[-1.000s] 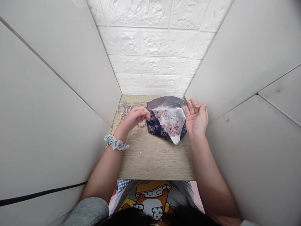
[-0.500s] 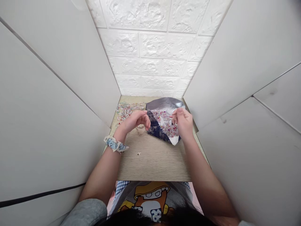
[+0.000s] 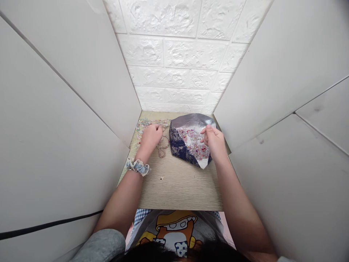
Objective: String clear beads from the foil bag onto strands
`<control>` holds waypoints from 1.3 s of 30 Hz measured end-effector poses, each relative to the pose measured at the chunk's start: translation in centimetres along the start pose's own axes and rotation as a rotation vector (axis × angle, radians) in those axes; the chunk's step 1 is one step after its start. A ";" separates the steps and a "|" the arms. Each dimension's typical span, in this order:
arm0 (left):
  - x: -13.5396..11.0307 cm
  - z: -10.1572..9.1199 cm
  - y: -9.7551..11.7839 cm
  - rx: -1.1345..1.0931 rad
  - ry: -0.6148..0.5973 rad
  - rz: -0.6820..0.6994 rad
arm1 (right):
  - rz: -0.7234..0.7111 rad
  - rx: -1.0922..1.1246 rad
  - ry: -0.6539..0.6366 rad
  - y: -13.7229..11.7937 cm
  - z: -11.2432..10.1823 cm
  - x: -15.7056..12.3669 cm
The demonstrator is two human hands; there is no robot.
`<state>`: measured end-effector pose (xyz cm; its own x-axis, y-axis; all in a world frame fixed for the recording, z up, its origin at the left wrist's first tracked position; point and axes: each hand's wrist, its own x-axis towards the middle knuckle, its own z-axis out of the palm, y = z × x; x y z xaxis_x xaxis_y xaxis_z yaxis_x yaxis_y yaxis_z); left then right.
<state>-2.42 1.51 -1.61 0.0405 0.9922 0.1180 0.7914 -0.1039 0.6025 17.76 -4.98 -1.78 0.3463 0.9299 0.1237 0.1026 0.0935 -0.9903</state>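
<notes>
Bead pouch (image 3: 182, 148) lies open at table (image 3: 177, 189) rear-ctr. L hand (image 3: 151, 136) was moved off pouch onto bead strands (image 3: 163, 148) beside it, grip can't be told; R hand (image 3: 215, 140) fingertips kept pinched over beads inside.

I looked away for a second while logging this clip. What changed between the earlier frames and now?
The right hand, open beside the bag before, moved in over the beads in it, fingers pinched. The left hand left the bag's edge and went left onto the bead strands. Bag and loose bead stayed put.
</notes>
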 end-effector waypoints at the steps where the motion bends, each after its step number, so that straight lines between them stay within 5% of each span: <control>1: 0.0 -0.1 -0.2 0.086 0.032 -0.016 | -0.011 0.052 0.069 0.0 -0.2 0.1; 6: -0.4 -0.6 -0.3 0.269 0.033 -0.078 | -0.064 0.223 0.251 -0.3 -0.7 0.4; 11: -1.0 -0.5 0.8 0.189 0.293 0.088 | -0.022 0.227 0.012 -0.3 0.1 -0.3; 13: -1.2 -0.4 1.5 -0.002 0.282 0.192 | 0.014 0.175 -0.137 -0.4 0.7 -0.7; 19: -2.3 0.4 3.5 -0.935 -0.321 0.282 | 0.072 0.226 -0.681 -0.7 2.3 -1.6; 23: -3.1 0.9 4.2 -1.079 -0.784 0.134 | 0.101 0.359 -0.818 -0.7 2.8 -1.8; 25: -3.3 1.1 4.2 -1.037 -0.886 0.068 | 0.091 0.415 -0.815 -0.8 2.8 -1.9; 33: -3.4 1.5 4.0 -0.590 -0.665 0.141 | 0.089 0.256 -0.775 -1.1 2.4 -1.6; 39: -3.3 1.0 4.3 -0.493 -0.478 0.317 | 0.063 0.094 -0.522 -0.5 1.5 -0.9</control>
<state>1.43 -2.15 -0.24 0.5693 0.8202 0.0568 0.3382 -0.2966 0.8931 15.95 -5.33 -1.52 -0.1630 0.9858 0.0398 0.0045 0.0411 -0.9991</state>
